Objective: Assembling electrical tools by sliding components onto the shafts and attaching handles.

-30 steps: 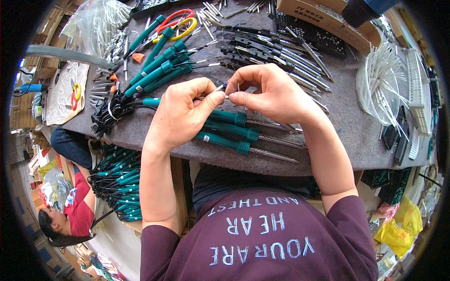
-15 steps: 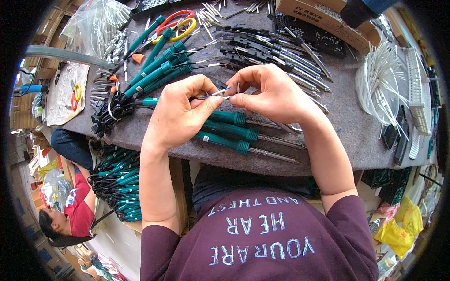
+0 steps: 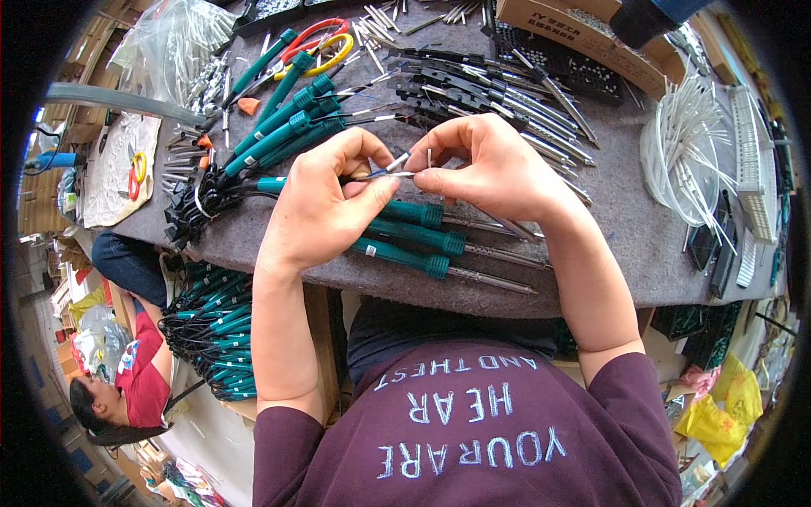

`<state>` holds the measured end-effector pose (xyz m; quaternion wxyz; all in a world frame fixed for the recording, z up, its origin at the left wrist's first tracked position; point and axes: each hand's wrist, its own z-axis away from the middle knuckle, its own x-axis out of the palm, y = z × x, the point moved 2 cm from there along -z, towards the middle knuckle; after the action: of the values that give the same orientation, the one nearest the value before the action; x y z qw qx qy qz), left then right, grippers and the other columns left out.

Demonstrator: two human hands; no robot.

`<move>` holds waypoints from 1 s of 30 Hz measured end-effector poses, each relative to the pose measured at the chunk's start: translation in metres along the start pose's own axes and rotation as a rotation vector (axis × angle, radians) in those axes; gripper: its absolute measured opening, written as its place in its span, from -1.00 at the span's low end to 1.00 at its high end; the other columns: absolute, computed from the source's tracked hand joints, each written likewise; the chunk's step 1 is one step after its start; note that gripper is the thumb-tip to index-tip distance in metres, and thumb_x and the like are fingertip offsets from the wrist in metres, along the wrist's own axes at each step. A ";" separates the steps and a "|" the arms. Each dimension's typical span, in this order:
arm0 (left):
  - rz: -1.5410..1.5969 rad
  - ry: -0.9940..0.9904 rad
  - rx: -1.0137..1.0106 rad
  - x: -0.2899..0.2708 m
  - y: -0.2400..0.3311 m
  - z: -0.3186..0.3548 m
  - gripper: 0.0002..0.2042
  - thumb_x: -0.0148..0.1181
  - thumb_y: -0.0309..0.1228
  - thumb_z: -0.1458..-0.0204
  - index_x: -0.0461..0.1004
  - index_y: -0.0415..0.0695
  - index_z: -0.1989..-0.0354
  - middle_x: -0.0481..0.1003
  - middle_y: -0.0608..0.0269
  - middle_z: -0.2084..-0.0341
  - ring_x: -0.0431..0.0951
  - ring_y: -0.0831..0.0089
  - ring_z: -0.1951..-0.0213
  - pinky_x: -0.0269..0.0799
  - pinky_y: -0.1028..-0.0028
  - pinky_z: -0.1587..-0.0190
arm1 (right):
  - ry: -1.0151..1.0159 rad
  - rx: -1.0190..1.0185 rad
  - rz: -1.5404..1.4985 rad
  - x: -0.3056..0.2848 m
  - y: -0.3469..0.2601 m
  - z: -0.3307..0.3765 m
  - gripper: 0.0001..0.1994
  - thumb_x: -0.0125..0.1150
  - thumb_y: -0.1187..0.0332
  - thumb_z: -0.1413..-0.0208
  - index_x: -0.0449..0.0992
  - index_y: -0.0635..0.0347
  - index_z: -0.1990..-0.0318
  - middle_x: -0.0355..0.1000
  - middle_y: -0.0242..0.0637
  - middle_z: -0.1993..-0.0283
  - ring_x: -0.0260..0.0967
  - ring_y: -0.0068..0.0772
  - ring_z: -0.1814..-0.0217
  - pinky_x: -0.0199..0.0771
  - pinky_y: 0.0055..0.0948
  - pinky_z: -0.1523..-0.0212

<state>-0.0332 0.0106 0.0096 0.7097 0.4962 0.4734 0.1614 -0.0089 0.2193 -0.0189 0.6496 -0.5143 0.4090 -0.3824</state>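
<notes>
seen from the head camera, the left hand point(image 3: 325, 207) and the right hand point(image 3: 490, 169) meet over a grey felt-covered table point(image 3: 608, 228), fingers drawn narrow. the left thumb and forefinger pinch a thin metal rod point(image 3: 384, 174) that lies level between the two hands, and the right fingertips close on its other end, where a short pin stands upright. just below the hands, touching the felt, lie three green-handled soldering irons point(image 3: 414, 241) with their metal shafts pointing to the right. beyond the hands, a fan of more green-handled irons point(image 3: 283, 127) lies to the left, and a row of black-handled tools point(image 3: 473, 84) to the right. a coil of white wires point(image 3: 688, 160) sits near the table's right edge, well apart from the hands. a bundle of green irons point(image 3: 211, 321) hangs below the table's left edge, near a seated person in a red top point(image 3: 139, 380).
</notes>
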 end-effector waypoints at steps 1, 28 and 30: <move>0.023 0.029 0.020 0.000 -0.002 0.000 -0.85 0.35 -0.50 -0.13 0.53 -0.31 0.25 0.51 0.37 0.52 0.37 0.78 0.45 0.32 0.63 0.43 | -0.001 -0.001 -0.001 0.000 0.000 0.000 -0.82 0.38 0.46 -0.11 0.63 0.36 0.17 0.55 -0.39 0.35 0.46 -0.66 0.35 0.54 -0.58 0.32; 0.089 0.196 0.084 0.003 -0.003 0.000 -0.94 0.33 -0.53 -0.08 0.60 -0.26 0.32 0.46 0.51 0.52 0.32 0.76 0.46 0.24 0.66 0.41 | 0.116 0.120 -0.279 0.012 0.004 -0.001 -0.74 0.40 0.24 -0.22 0.71 0.28 0.13 0.65 -0.36 0.23 0.51 -0.68 0.24 0.54 -0.60 0.24; 0.069 0.211 0.107 0.003 -0.002 -0.001 -0.93 0.34 -0.52 -0.07 0.59 -0.26 0.33 0.46 0.50 0.52 0.30 0.75 0.46 0.23 0.66 0.42 | 0.149 0.116 -0.280 0.012 0.004 -0.001 -0.74 0.39 0.25 -0.23 0.70 0.29 0.12 0.63 -0.38 0.25 0.50 -0.69 0.25 0.54 -0.60 0.25</move>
<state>-0.0326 0.0126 0.0063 0.6225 0.5295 0.5359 0.2118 -0.0054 0.2084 -0.0245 0.5862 -0.4983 0.3576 -0.5293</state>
